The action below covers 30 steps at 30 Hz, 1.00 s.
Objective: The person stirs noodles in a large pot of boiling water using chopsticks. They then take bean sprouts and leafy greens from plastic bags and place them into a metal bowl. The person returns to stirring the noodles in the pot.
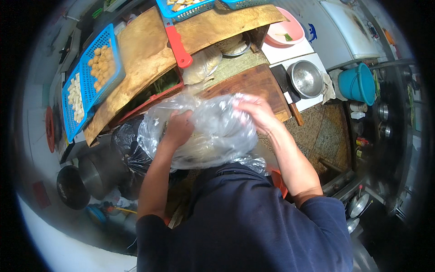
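Note:
A large clear plastic bag (217, 139) hangs in front of my body, with pale contents showing dimly through it. My left hand (179, 127) is closed around the bag's plastic on its left side. At the upper right of the bag is my right hand (255, 110), blurred, its fingers against the plastic; whether they grip it I cannot tell. Just beyond the bag lies a wooden cutting board (249, 86). Behind that, a second clear bag (202, 64) with pale food inside rests beneath the brown board (146, 40).
A cleaver (294, 108) lies beside a steel bowl (307, 79). A red-handled knife (178, 46) rests on the brown board, near blue baskets (117, 73) of food. A pink basin (287, 29) and teal bucket (355, 83) stand right; a black plastic bag (129, 142) is left.

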Each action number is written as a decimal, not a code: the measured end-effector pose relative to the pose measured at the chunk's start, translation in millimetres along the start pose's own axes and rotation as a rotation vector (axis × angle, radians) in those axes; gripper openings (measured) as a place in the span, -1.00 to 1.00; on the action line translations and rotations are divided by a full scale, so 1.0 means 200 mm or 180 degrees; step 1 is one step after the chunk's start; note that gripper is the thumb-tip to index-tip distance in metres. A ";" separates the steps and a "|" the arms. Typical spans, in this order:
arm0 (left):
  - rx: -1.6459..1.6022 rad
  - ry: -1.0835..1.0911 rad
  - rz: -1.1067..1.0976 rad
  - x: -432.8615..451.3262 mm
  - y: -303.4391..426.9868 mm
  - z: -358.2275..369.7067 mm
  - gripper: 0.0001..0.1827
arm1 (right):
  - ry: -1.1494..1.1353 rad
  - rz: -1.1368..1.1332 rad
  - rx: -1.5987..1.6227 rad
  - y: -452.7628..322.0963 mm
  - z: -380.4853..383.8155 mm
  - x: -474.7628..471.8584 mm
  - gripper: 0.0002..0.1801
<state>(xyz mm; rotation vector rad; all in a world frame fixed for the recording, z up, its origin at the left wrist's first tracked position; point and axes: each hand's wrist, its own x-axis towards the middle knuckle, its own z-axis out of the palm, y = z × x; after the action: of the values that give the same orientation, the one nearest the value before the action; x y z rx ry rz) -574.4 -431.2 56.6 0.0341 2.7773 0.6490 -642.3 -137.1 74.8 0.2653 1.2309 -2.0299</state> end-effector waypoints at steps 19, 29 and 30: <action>0.0010 0.0521 -0.0670 -0.22 -0.10 -0.09 -0.28 | -0.0101 0.1083 0.1699 0.41 -0.04 0.56 -0.54; 0.0389 0.0822 0.0632 -0.03 0.08 0.12 -0.42 | -0.0384 0.0762 -0.3850 0.42 0.11 0.55 -0.24; 0.0293 0.0336 0.0507 0.02 0.11 0.15 -0.41 | -0.0694 0.0778 -0.4188 0.34 0.09 0.54 -0.22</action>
<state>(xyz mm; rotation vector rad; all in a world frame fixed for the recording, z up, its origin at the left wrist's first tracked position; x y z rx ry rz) -570.5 -399.2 39.8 0.2497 2.9267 0.5754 -670.1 -222.5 -17.5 -0.4105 1.9592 -0.7120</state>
